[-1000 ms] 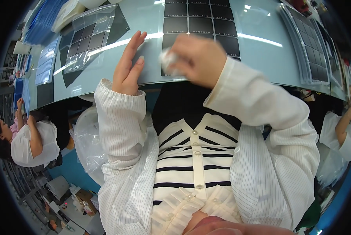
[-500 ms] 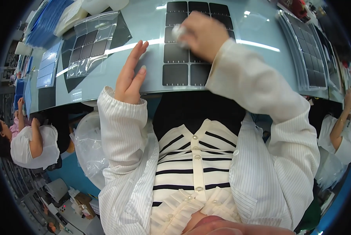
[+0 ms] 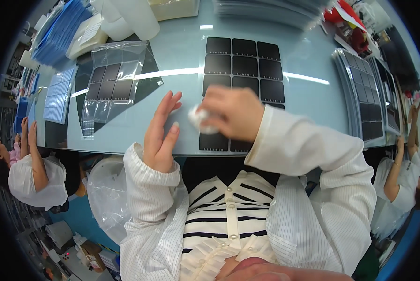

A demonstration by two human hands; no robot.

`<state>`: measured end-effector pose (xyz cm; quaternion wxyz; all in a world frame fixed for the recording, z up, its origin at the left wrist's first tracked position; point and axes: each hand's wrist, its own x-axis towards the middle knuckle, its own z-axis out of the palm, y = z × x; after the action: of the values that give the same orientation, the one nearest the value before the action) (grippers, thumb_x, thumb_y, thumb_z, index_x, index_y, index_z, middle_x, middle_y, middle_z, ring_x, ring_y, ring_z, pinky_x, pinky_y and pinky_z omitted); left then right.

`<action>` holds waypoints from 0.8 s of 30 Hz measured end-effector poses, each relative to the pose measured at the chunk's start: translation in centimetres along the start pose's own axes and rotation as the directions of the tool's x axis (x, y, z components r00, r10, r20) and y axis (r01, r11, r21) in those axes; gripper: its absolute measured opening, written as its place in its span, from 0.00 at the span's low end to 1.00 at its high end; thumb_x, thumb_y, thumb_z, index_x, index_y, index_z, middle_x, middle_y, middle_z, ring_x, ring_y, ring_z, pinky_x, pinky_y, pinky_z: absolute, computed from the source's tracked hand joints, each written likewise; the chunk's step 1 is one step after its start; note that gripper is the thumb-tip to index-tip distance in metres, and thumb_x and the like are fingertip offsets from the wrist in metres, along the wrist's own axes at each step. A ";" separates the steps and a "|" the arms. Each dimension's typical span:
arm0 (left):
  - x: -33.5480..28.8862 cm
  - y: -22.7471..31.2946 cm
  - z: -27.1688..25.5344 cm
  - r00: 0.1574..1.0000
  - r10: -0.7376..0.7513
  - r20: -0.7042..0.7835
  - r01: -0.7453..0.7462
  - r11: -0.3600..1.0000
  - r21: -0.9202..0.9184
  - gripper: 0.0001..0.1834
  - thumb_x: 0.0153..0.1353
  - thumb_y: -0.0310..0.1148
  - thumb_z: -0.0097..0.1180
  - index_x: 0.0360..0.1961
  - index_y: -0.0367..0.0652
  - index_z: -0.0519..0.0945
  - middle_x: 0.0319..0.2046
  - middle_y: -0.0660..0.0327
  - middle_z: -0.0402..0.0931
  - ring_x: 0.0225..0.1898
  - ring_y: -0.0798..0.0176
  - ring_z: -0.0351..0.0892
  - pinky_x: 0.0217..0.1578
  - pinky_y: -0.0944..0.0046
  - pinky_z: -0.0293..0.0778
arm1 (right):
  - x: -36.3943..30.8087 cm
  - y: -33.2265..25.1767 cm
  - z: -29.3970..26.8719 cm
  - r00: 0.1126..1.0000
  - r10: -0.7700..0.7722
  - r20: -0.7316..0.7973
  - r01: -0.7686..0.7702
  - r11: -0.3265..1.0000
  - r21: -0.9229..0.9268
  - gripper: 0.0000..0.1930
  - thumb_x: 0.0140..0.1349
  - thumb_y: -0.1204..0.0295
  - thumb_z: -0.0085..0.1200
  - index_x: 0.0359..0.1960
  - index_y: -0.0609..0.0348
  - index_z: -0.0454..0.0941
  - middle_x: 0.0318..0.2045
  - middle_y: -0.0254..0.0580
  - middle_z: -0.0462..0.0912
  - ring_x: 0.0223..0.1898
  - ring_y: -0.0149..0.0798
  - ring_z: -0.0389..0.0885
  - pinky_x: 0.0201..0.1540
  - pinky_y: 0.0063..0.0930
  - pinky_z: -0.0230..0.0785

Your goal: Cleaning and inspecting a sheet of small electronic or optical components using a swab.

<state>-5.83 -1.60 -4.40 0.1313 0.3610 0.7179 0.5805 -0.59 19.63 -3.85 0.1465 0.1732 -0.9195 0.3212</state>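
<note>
A black panel made of square cells point(image 3: 243, 65) lies flat on the pale blue table point(image 3: 182, 56) in front of me. My right hand point(image 3: 233, 112) is closed around a small white wad of cloth point(image 3: 199, 120) and presses it on the panel's near left part. My left hand point(image 3: 161, 133) rests flat beside the panel's left edge, fingers spread and empty.
A second cell panel in a clear plastic bag point(image 3: 111, 82) lies to the left. A stack of panels point(image 3: 362, 93) sits at the right. White containers point(image 3: 125, 18) and blue sheets point(image 3: 60, 35) stand at the back. Other people point(image 3: 32, 173) work at both sides.
My right hand with the cloth moved up the panel and then came back toward me to its near left part. My left hand stayed put, flat on the table.
</note>
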 end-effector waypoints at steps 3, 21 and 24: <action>0.6 0.3 0.2 1.000 -0.018 -0.016 0.017 0.999 -0.029 0.31 0.59 0.25 0.40 0.65 0.34 0.54 0.60 0.47 0.63 0.57 0.53 0.66 0.60 0.58 0.57 | 3.1 7.3 -2.5 0.949 0.166 -0.269 -0.217 0.961 -0.172 0.08 0.52 0.70 0.57 0.33 0.59 0.77 0.30 0.45 0.75 0.31 0.49 0.77 0.33 0.35 0.70; 3.5 2.2 0.8 0.989 -0.148 0.020 0.145 0.981 0.129 0.22 0.60 0.25 0.47 0.56 0.31 0.68 0.51 0.48 0.72 0.32 0.66 0.76 0.34 0.69 0.70 | 3.8 4.2 -0.5 0.979 0.108 -0.172 -0.121 0.991 -0.065 0.10 0.49 0.70 0.61 0.30 0.60 0.74 0.26 0.47 0.72 0.25 0.50 0.76 0.25 0.37 0.69; 4.1 2.0 1.2 0.985 -0.170 -0.010 0.169 0.967 0.192 0.14 0.60 0.24 0.46 0.47 0.32 0.73 0.43 0.51 0.73 0.31 0.66 0.74 0.34 0.70 0.70 | 4.0 5.3 -1.4 0.986 0.062 -0.154 -0.074 0.994 -0.076 0.10 0.50 0.71 0.60 0.29 0.60 0.72 0.27 0.47 0.72 0.24 0.50 0.75 0.24 0.37 0.69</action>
<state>-7.26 2.21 -1.99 0.1472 0.3111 0.7984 0.4940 -6.15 23.47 -4.16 0.2119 0.1105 -0.9234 0.3005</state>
